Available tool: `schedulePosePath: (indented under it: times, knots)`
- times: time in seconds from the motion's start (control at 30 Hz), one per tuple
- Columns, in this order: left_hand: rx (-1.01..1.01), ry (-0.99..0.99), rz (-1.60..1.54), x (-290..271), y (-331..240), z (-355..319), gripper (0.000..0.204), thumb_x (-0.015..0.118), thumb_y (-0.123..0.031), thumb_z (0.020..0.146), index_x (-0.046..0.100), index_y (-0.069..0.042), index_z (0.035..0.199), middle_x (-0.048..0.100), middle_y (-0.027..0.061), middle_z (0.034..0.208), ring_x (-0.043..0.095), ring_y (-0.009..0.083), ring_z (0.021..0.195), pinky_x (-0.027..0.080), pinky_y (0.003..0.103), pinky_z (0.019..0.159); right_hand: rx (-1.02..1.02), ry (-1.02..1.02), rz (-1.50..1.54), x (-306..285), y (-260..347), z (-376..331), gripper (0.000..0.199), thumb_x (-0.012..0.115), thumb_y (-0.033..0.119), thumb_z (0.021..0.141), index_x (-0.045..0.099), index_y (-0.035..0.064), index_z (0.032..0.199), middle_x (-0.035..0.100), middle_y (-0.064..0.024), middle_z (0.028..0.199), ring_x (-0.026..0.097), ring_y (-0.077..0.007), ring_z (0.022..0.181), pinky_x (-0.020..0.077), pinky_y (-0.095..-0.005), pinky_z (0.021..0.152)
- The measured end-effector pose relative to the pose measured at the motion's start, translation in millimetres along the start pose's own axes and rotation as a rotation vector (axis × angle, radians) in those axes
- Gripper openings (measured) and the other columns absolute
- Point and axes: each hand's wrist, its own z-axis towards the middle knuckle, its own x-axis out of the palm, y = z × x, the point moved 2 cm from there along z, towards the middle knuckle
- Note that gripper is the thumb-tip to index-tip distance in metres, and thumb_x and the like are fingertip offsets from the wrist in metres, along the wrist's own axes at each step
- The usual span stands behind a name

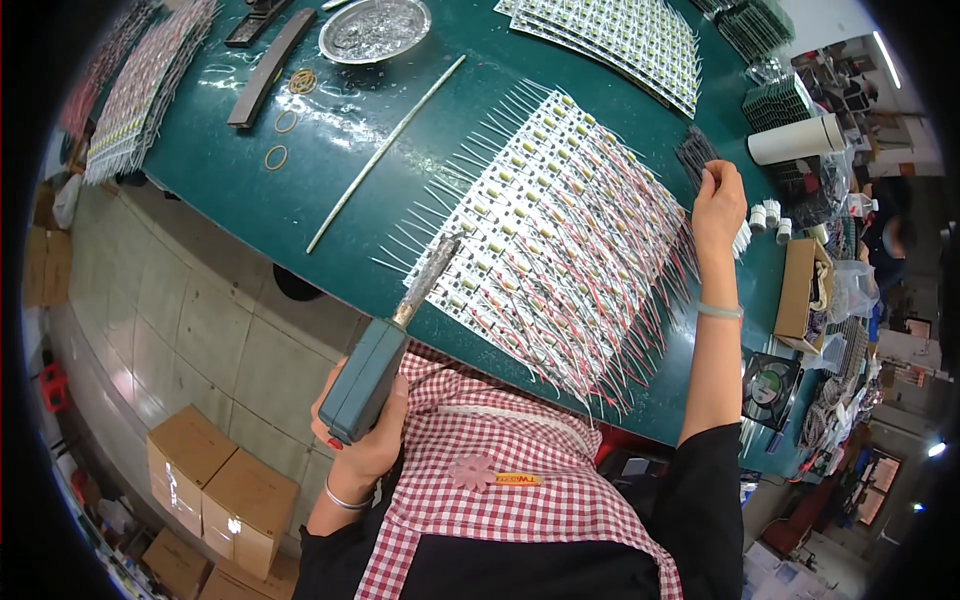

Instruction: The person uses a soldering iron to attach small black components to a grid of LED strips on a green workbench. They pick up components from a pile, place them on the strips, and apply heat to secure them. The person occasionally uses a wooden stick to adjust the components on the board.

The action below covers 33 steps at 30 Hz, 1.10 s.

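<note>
My left hand is wrapped round the green body of a soldering gun. Its metal barrel points up and away, and the tip lies over the left part of a white circuit board panel. Rows of small yellow-green components cover the panel. Thin white wires stick out along its left edge, while red, black and white ones trail over its right side. Beyond the panel's right edge, my right hand pinches at a bundle of black wires. How many wires are between the fingertips is hidden.
A thin rod lies left of the panel. Farther off are a round metal dish, rubber bands and a dark bar. More panels are stacked behind. A white cylinder, open carton and fan stand right.
</note>
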Motion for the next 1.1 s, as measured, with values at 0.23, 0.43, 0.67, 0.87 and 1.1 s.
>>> schedulePosePath:
  times: [0.23, 0.43, 0.67, 0.87, 1.1]
  knots:
    - [-0.110, -0.053, -0.060, -5.2, 4.0, -8.4, 0.023, 0.080, -0.003, 0.082, 0.071, 0.004, 0.102, 0.071, 0.0068, 0.094, 0.065, 0.0142, 0.078, 0.053, 0.029, 0.070, 0.057, 0.391, 0.680, -59.9, 168.7, -71.8, 0.006, 0.068, 0.000, 0.087, 0.069, 0.0005, 0.093, 0.068, -0.0087, 0.085, 0.064, -0.0144, 0.070, 0.0507, -0.0279, 0.064]
    - [-0.182, -0.032, -0.149, -13.8, 10.3, -19.6, 0.024, 0.076, 0.003, 0.078, 0.070, 0.008, 0.100, 0.070, 0.0140, 0.092, 0.068, 0.0191, 0.078, 0.055, 0.029, 0.068, 0.117, 0.512, 0.781, -57.5, 220.3, -132.6, 0.009, 0.072, -0.002, 0.083, 0.068, 0.0022, 0.090, 0.062, -0.0100, 0.079, 0.063, -0.0213, 0.066, 0.0485, -0.0323, 0.058]
    - [-0.092, 0.083, -0.109, -16.9, 9.1, -20.2, 0.024, 0.077, 0.004, 0.075, 0.070, 0.008, 0.098, 0.071, 0.0167, 0.095, 0.070, 0.0231, 0.080, 0.055, 0.031, 0.072, 0.066, 0.430, 0.697, -48.5, 226.5, -145.3, 0.014, 0.073, -0.004, 0.078, 0.064, 0.0031, 0.085, 0.058, -0.0106, 0.077, 0.060, -0.0268, 0.065, 0.0469, -0.0368, 0.058]
    - [-0.066, 0.129, -0.061, -15.5, 13.5, -23.2, 0.022, 0.076, 0.004, 0.074, 0.071, 0.007, 0.095, 0.071, 0.0161, 0.093, 0.071, 0.0233, 0.078, 0.055, 0.031, 0.069, -0.001, 0.392, 0.616, -45.8, 228.3, -149.5, 0.015, 0.074, -0.006, 0.077, 0.064, 0.0024, 0.085, 0.058, -0.0096, 0.077, 0.059, -0.0224, 0.064, 0.0467, -0.0333, 0.057]
    - [-0.079, 0.103, -0.098, -11.7, 9.8, -18.6, 0.018, 0.076, 0.004, 0.073, 0.070, 0.005, 0.090, 0.070, 0.0143, 0.089, 0.070, 0.0224, 0.072, 0.054, 0.029, 0.065, -0.028, 0.384, 0.610, -45.2, 227.3, -149.1, 0.015, 0.074, -0.007, 0.077, 0.065, 0.0014, 0.086, 0.058, -0.0093, 0.077, 0.059, -0.0200, 0.063, 0.0474, -0.0307, 0.056]
